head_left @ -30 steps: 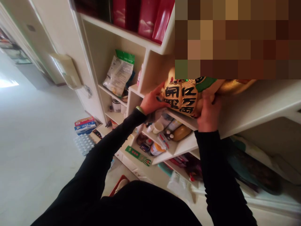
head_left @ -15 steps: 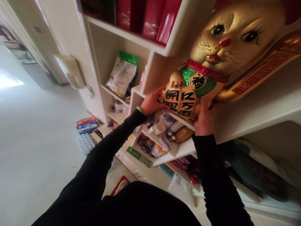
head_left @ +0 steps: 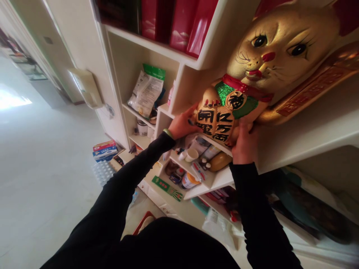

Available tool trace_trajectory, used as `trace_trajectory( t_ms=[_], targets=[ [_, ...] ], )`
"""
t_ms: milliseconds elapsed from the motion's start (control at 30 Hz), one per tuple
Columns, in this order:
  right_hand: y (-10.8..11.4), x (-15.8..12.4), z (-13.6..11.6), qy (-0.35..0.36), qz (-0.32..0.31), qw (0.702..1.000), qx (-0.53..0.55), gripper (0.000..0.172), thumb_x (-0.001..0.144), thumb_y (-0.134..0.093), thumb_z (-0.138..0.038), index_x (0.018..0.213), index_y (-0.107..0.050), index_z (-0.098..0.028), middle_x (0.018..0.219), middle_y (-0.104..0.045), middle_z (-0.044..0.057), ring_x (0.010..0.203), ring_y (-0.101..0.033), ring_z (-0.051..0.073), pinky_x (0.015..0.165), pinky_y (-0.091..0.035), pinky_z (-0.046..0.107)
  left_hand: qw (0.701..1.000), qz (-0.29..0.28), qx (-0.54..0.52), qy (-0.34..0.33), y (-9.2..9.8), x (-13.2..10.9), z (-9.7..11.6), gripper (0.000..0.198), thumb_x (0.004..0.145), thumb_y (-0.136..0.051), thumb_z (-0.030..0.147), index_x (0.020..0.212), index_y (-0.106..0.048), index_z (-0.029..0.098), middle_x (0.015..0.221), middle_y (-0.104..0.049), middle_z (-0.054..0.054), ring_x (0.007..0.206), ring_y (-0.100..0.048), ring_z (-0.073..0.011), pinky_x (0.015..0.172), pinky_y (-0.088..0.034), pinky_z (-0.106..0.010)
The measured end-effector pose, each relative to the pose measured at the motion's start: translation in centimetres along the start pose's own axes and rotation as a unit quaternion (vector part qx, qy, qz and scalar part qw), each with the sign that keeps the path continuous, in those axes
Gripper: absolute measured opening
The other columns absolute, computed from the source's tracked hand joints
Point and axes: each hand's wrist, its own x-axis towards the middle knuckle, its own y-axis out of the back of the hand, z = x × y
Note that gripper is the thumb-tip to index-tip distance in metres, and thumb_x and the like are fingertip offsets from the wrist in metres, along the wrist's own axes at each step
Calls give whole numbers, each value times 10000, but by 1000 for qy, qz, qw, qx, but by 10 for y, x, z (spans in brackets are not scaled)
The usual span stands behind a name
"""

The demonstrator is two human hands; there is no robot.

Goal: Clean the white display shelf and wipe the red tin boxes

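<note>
A large golden lucky-cat figure (head_left: 269, 56) with a green bib, a red collar and black characters on its front stands on a cream shelf (head_left: 308, 130). My left hand (head_left: 182, 125) grips its lower left side. My right hand (head_left: 245, 144) holds its base from below at the shelf's front edge. Both arms are in black sleeves.
Red boxes (head_left: 179, 22) stand on the shelf above. A white and green bag (head_left: 147, 89) leans in the left compartment. Cups, bottles and tins (head_left: 193, 164) crowd the lower shelves. Boxes (head_left: 105, 149) lie on the pale floor at the left.
The view has tilted up slightly, showing more of the cat figure. My hands keep the same hold on its base, and the figure has barely shifted.
</note>
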Motion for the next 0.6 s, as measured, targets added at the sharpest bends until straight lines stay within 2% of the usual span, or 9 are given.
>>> trace_trajectory(
  t_ms=[200,400,500,600],
  targets=[
    [4,2,10,6,-2,1000,-20,665,807,-821,-662,1300,-623,-261,1456,-764,120,1353,-755,295,1223,-588,512,1000,-12,3,3,3,-1,2,1202,708,-1029,342,1780,-486,296,1612,-745,-80,1490,-715,-373,1281,-530,-445],
    [5,6,9,3,-12,996,-83,723,824,-779,-737,1340,-609,-261,1500,-733,189,1422,-723,366,1227,-591,565,1000,2,-1,19,-1,-4,4,1179,701,-1033,341,1759,-512,309,1574,-768,-90,1495,-704,-383,1282,-516,-472],
    [16,-3,6,-4,-27,992,-122,820,844,-714,-794,1419,-593,-223,1527,-705,225,1453,-692,403,1266,-549,633,997,64,-27,31,-3,-17,2,1110,690,-1038,311,1703,-586,277,1477,-810,-101,1402,-744,-356,1234,-545,-455],
    [38,-25,8,45,-20,988,-147,893,895,-647,-792,1555,-531,-201,1668,-588,240,1611,-547,420,1389,-385,682,985,156,-54,52,1,-39,0,825,786,-982,335,1562,-715,252,1324,-848,-77,1240,-778,-276,1163,-574,-393]
  ],
)
